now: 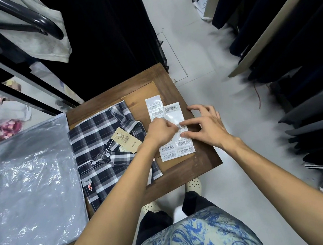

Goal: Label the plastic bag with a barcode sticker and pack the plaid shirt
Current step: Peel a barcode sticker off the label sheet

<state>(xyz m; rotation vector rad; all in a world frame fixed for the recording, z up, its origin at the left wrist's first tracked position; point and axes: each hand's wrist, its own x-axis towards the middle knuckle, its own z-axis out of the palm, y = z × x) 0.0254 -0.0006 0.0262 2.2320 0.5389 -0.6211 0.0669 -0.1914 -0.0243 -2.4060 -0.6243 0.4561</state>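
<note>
On table (187,173) | left grip (161,131) pinches barcode sticker (182,127) | right grip (205,125) spread, pressing sheet (174,120) | plaid shirt (100,140) beside

Single view only: head-worn wide-angle camera, looking steeply down and forward over the person's own forearms. Small wooden table (171,83) sits close, mid-frame; floor (199,58) recedes far. Strong lens curvature at left and right edges.

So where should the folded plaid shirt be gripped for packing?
Probably by its two long side edges, one of the hands per side: the dark plaid shirt lies flat and folded on the wooden table, so lifting both sides keeps the fold.
</note>
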